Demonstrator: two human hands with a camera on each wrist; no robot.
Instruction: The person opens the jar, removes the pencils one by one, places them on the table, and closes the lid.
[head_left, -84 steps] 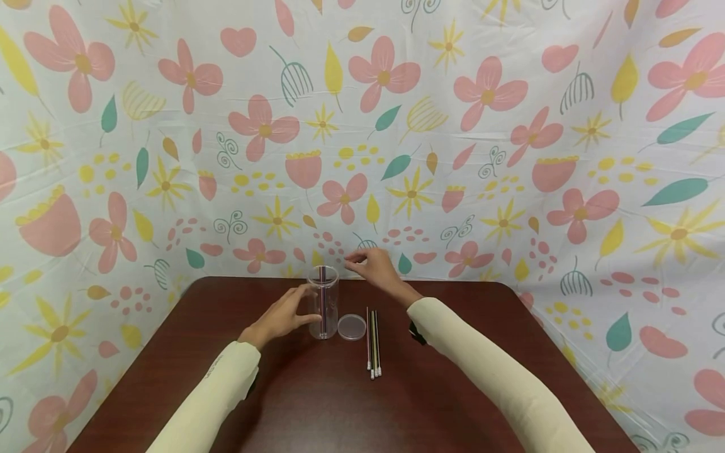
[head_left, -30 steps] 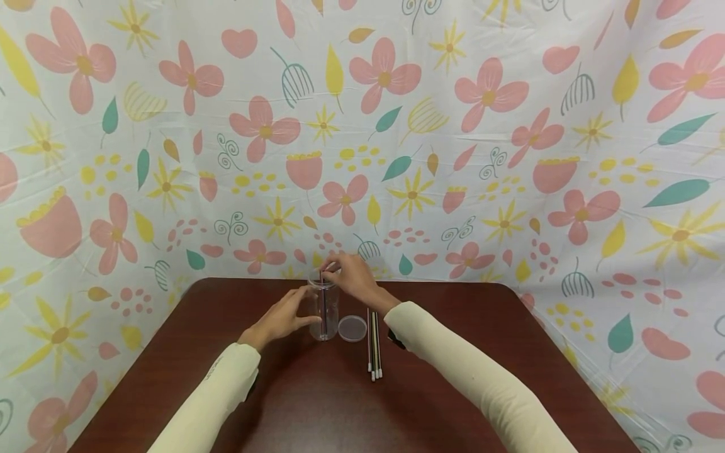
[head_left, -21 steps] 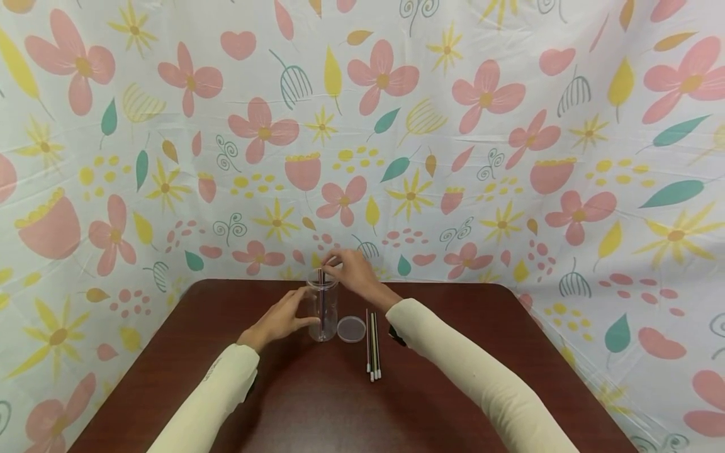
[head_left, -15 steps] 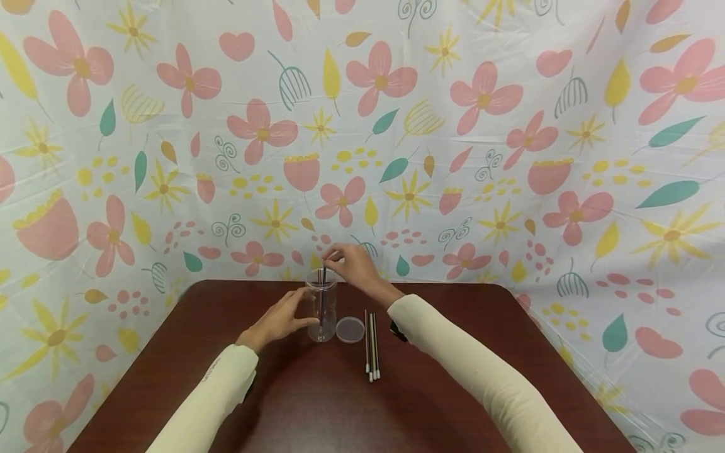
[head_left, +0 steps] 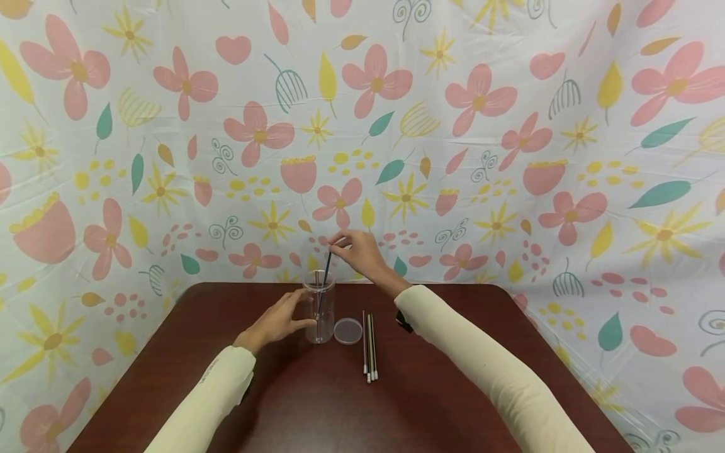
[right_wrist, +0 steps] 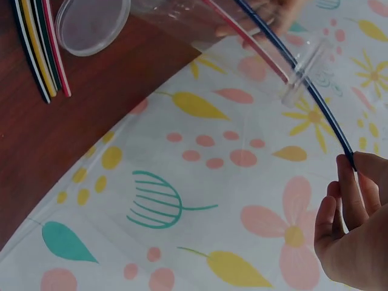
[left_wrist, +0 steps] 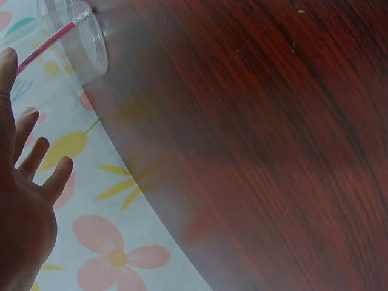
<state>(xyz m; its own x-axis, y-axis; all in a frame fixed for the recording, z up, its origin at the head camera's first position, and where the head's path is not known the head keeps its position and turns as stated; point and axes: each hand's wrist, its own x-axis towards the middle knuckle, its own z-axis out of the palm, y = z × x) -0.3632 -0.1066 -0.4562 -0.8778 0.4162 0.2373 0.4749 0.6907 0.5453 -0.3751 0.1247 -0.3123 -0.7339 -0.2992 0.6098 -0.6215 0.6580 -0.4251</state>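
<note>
A clear jar (head_left: 326, 327) stands upright near the table's back edge. My left hand (head_left: 277, 319) holds it from the left, thumb in front and fingers behind. Between thumb and fingertips, my right hand (head_left: 362, 255) pinches the top end of a dark blue pencil (right_wrist: 330, 121) above the jar's mouth. That pencil leans to the right, its lower part still inside the jar. A red pencil (right_wrist: 254, 45) stays in the jar; its white-tipped eraser end rests at the bottom in the left wrist view. The left palm (left_wrist: 27, 224) shows with fingers spread beside the jar.
A round clear lid (head_left: 348, 331) lies flat just right of the jar. Several pencils (head_left: 370, 349) lie side by side right of the lid, eraser ends toward me. Behind the dark wood table (head_left: 317, 409) hangs a flowered cloth (head_left: 362, 157).
My right hand came empty to the jar's mouth, took the blue pencil's end and has since risen up and right, drawing it partly out. The left hand keeps its place on the jar.
</note>
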